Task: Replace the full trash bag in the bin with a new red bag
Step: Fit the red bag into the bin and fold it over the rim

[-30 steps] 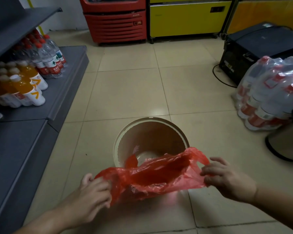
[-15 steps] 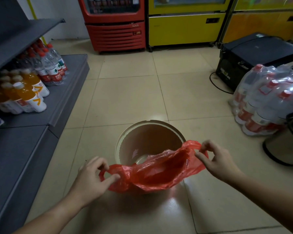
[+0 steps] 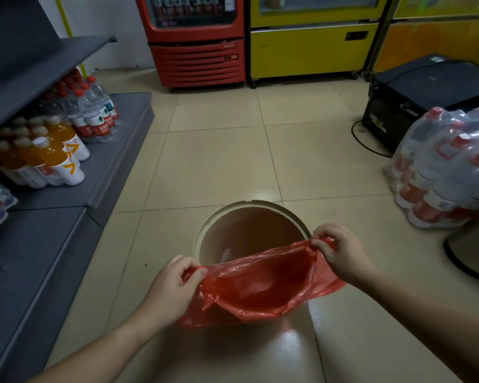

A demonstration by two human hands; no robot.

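Note:
A round beige bin [image 3: 209, 226] stands on the tiled floor, with no bag inside it. Over its near rim I hold a thin red bag [image 3: 260, 286] with its mouth stretched open. My left hand [image 3: 174, 288] pinches the bag's left edge. My right hand [image 3: 340, 251] pinches the right edge just above the bin's right rim. The bag's body sags down in front of the bin and hides the bin's near side.
Grey shelves [image 3: 67, 217] with juice and water bottles run along the left. A wrapped pack of bottles [image 3: 443, 172] and a black box [image 3: 421, 98] sit at the right, a dark round base [image 3: 468, 252] beside them. Red and yellow coolers [image 3: 199, 42] stand at the back.
Both hands have drawn apart and lifted, stretching the red bag's mouth wider over the bin's near rim. The view has tilted up a little.

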